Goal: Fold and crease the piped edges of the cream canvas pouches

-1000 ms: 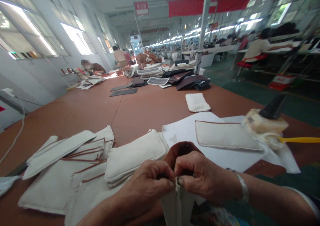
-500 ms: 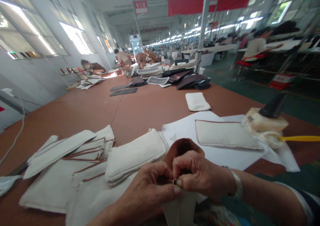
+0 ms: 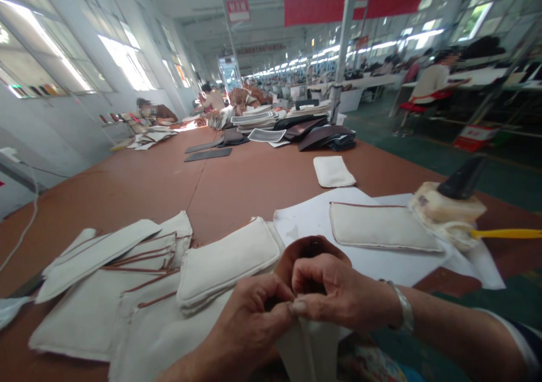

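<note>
My left hand (image 3: 249, 317) and my right hand (image 3: 349, 292) meet near the table's front edge. Both are closed, pinching a brown-and-cream leather piece (image 3: 307, 345) between thumbs and fingers. Its cream side hangs below my thumbs, while a brown part (image 3: 296, 249) curves up behind my fingers. The pinched edge itself is hidden by my fingertips. Just left of my hands lies a stack of cream padded pouches (image 3: 228, 260) with stitched edges. Another cream panel with a brown edge (image 3: 381, 227) rests on white paper (image 3: 296, 218) beyond my right hand.
More cream pieces with brown edging (image 3: 84, 314) spread across the left of the brown table (image 3: 245, 184). At right stand a glue-stained block with a black cone-shaped top (image 3: 449, 198) and a yellow handle (image 3: 503, 233). Stacked panels (image 3: 322, 136) lie farther back. Other people sit at distant tables.
My thumb tips have come together over the edge that showed between them before. The leather piece stays in both hands and has shifted slightly.
</note>
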`<action>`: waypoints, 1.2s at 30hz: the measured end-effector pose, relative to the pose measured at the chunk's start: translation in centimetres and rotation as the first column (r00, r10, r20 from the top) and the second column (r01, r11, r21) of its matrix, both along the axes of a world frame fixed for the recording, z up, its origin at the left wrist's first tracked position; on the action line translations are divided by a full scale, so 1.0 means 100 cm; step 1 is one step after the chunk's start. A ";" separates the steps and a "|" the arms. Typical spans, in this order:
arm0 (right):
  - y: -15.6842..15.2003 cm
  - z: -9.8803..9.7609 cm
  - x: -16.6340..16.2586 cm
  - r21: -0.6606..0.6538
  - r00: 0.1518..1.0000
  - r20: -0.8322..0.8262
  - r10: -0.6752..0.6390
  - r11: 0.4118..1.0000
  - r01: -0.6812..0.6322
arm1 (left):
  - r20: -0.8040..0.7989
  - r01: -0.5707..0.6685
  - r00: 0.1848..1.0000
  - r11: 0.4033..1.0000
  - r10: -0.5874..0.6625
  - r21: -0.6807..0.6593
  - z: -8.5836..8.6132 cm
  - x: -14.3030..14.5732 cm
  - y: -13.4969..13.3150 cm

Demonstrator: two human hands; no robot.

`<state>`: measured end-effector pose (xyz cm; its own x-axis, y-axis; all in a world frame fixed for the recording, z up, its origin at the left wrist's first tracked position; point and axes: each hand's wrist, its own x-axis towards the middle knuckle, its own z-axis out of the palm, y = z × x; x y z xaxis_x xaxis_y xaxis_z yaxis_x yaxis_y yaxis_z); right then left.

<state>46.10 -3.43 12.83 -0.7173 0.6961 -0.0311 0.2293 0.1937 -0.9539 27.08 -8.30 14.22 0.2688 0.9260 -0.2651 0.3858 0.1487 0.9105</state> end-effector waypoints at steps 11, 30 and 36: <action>0.005 -0.001 0.005 0.015 0.998 0.061 0.015 1.000 -0.016 | -0.334 0.313 0.939 0.619 -0.086 0.721 -0.015 -0.020 -0.002; -0.011 -0.007 -0.003 0.081 0.993 0.041 -0.109 0.991 0.106 | -0.127 0.107 0.989 0.964 -0.077 0.245 -0.003 -0.010 -0.002; -0.015 -0.010 -0.003 0.142 0.984 -0.016 -0.179 0.974 0.179 | -0.156 0.127 0.985 0.925 -0.075 0.357 -0.014 -0.010 -0.002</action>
